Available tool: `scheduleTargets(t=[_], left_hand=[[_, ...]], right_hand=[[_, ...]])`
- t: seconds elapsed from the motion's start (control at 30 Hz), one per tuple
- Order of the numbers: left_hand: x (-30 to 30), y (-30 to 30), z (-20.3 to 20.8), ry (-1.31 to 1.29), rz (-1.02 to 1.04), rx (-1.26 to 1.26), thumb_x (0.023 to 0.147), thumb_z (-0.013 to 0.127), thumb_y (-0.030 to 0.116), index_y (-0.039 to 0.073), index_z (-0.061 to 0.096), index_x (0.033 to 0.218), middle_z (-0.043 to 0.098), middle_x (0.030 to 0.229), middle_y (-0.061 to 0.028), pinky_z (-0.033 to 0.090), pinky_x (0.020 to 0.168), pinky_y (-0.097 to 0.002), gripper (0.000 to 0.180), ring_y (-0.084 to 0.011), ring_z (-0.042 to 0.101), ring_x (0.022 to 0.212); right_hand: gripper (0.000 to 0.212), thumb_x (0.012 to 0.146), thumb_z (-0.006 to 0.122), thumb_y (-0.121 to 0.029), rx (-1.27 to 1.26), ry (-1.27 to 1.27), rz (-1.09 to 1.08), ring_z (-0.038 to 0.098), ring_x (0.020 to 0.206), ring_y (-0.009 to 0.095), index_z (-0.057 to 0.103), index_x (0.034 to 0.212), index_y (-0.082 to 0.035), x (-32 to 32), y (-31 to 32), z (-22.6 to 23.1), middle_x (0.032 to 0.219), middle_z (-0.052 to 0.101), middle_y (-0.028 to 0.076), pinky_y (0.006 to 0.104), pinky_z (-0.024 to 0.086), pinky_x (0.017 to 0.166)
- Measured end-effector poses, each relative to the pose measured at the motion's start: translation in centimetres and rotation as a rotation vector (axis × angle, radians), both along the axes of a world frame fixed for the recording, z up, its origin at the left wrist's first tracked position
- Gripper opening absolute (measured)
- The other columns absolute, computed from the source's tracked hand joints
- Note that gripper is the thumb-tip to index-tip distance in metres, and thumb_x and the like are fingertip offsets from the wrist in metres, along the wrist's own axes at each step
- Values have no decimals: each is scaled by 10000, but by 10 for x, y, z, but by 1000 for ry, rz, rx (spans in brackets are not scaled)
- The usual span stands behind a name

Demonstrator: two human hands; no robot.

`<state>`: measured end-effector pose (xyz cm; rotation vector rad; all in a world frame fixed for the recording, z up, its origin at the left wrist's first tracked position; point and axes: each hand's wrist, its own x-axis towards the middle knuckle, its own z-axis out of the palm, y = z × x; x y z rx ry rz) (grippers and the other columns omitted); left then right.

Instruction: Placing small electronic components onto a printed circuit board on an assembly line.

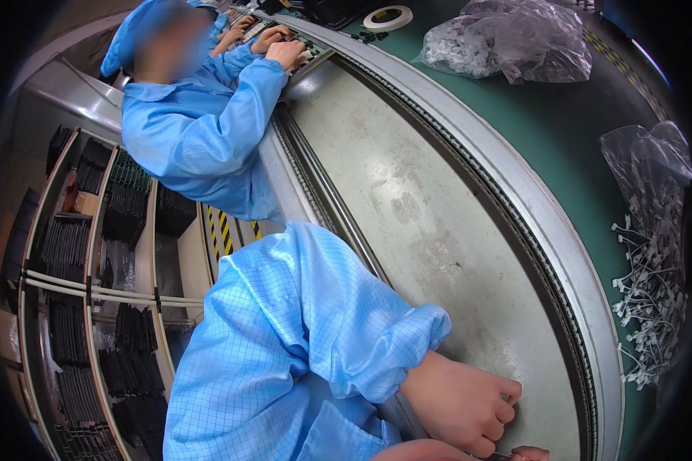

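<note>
My left hand (463, 402), in a loose light-blue checked sleeve (361, 323), is low over the grey conveyor bed (415, 207). Its fingers are curled in toward the palm, and what they hold, if anything, is hidden. Just below it, my right hand (423, 452) shows only in part at the lower edge of the head view. A fingertip (530, 454) shows there beside a thin dark sliver that is too small to name. Most of the right hand's fingers are cut off.
A co-worker in blue (200, 138) works with both hands at circuit boards (311, 54) up the line. Conveyor rails (507, 192) flank the bed. On the green bench lie bagged white parts (507, 42), white-plugged cables (653, 292) and a tape roll (387, 18). Shelves (92, 284) hold black trays at left.
</note>
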<state>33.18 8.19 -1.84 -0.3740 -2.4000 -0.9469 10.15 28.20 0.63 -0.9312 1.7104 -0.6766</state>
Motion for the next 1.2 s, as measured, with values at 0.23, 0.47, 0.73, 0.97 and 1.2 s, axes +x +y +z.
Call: scheduleTargets(t=[0.23,0.47,0.73,0.97,1.2], left_hand=[[0,2,-2,31,8,21,979,585,252,101,598,831,629,779,-74,466,797,-432,211,-268,633,810],[-2,2,-2,54,2,37,976,588,245,96,592,825,624,770,-78,467,791,-434,212,-270,627,798],[-1,2,-1,53,-1,31,982,576,238,96,590,830,623,774,-77,465,791,-432,207,-270,626,800],[-1,2,-1,47,-5,35,978,578,232,92,591,820,621,765,-80,464,791,-432,211,-274,625,798],[0,1,-1,37,-11,43,980,580,229,81,596,819,619,759,-92,463,793,-436,219,-283,622,796]], right_hand=[[221,1056,597,-260,-53,52,15,512,722,83,550,1078,-45,3,-1,0,822,594,27,312,489,669],[208,1056,596,-250,-22,62,0,490,705,75,551,1053,-47,4,-2,2,812,579,14,308,479,653],[165,1063,578,-190,-136,-29,27,468,707,72,502,1076,-43,0,4,-7,820,544,13,294,481,666],[161,1069,570,-167,-175,-83,91,468,717,67,469,1105,-48,-7,4,-10,869,543,23,287,482,672],[163,1070,576,-196,-160,-12,167,489,735,77,503,1105,-54,-9,-2,-2,903,574,40,290,487,689]])
